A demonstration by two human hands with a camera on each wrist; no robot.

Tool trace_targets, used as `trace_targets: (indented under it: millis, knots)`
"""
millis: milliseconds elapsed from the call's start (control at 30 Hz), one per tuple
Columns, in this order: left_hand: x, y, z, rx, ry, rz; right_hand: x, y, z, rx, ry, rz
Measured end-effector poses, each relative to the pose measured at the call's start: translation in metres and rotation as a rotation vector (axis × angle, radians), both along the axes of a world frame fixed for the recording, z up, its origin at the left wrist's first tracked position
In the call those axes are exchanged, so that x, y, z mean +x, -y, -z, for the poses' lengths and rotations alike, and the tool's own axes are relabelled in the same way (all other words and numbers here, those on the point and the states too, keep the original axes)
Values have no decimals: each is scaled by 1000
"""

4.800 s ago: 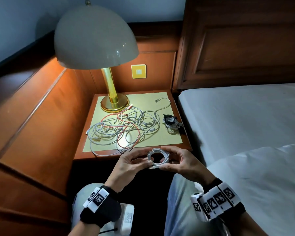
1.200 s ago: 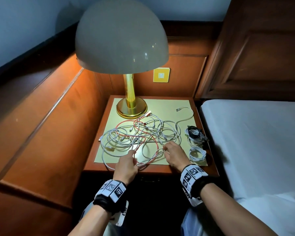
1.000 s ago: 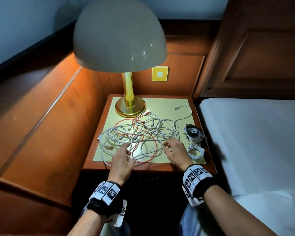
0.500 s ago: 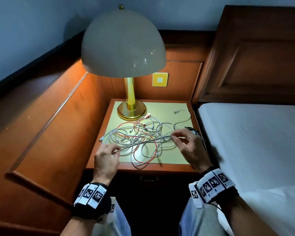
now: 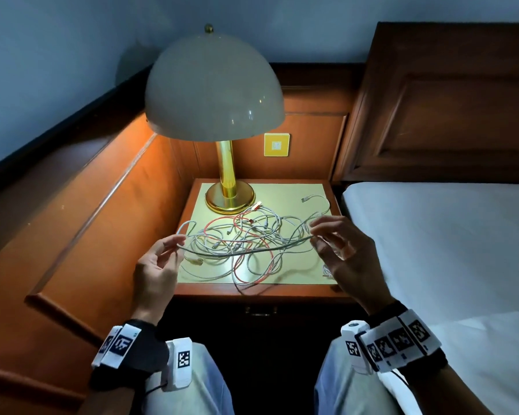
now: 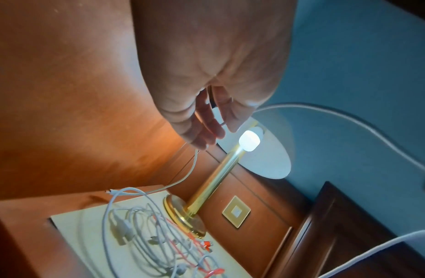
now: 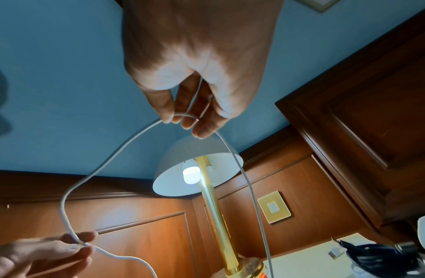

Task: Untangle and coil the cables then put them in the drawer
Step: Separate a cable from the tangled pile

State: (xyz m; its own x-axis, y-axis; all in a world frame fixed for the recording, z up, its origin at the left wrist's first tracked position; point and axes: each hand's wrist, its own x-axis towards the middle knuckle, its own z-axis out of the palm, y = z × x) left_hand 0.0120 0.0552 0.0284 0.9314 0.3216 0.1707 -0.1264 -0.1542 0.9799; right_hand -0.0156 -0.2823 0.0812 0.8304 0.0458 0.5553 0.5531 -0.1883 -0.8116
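Note:
A tangle of white and red cables [image 5: 246,232] lies on the yellow-topped nightstand [image 5: 285,190]. One white cable [image 5: 246,253] is lifted out of it and stretched between my hands above the front of the stand. My left hand [image 5: 179,242] pinches it between thumb and fingers at the left end, also seen in the left wrist view [image 6: 206,131]. My right hand [image 5: 313,235] pinches it at the right end [image 7: 180,118]. Past each pinch the cable hangs down toward the tangle. The drawer handle [image 5: 259,310] shows below the front edge; the drawer looks closed.
A brass lamp [image 5: 229,193] with a dome shade stands at the back left of the nightstand. A black coiled cable [image 7: 382,254] lies at its right edge, behind my right hand in the head view. The bed [image 5: 447,235] is to the right, wooden panelling [image 5: 87,235] to the left.
A coiled white cable held earlier was set at the nightstand's right edge. Both hands then reached into the tangle, took one white cable and have raised and spread it apart.

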Motion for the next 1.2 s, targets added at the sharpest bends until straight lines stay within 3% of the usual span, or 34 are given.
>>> trace_targets:
  millis: [133, 267, 400, 533, 667, 833, 1033, 1200]
  knots:
    - [-22, 7, -24, -201, -7, 46, -6, 5, -15, 37, 35, -24]
    - [-45, 14, -39, -270, 38, 119, -9, 2, -18, 31, -24, 30]
    - [-55, 17, -38, -261, 18, 173, -7, -3, -18, -51, -84, 65]
    - [-60, 23, -27, -247, -51, 269, 2, -4, -6, -96, -276, 91]
    - [-73, 25, -14, -279, -193, 403, 17, -9, 12, 69, -408, 60]
    - [-92, 34, 3, -171, -328, 548, 32, -10, 18, 184, -457, 27]
    - [-99, 49, 18, -193, -444, 568, 63, -22, -2, 274, -451, -9]
    - [-96, 63, 23, -113, -523, 614, 93, -21, -10, 371, -709, -72]
